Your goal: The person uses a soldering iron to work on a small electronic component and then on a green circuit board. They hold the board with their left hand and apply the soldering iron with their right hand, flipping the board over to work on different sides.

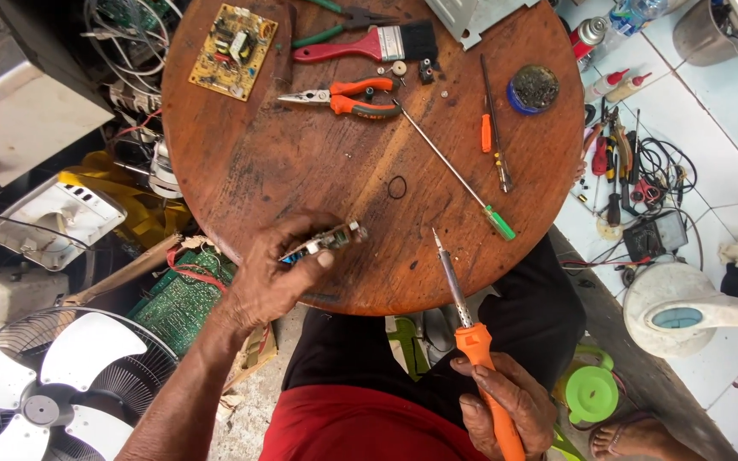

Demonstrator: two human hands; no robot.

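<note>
Fingers of the left hand [279, 273] pinch 1 small circuit board [325, 242], light, stiff, fragile, best held by its edges, while the right hand [506, 405] grips an orange soldering iron [471, 341].

Bright, even daylight floods the scene, no hard shadows. The round wooden table [318, 162] shows a soft sheen, with only faint, short shadows under the tools. White floor tiles [719, 119] at the right glare close to washed out. Wide-angle bending curves the edges; the fan [53, 384] at the lower left looks slightly soft.
</note>
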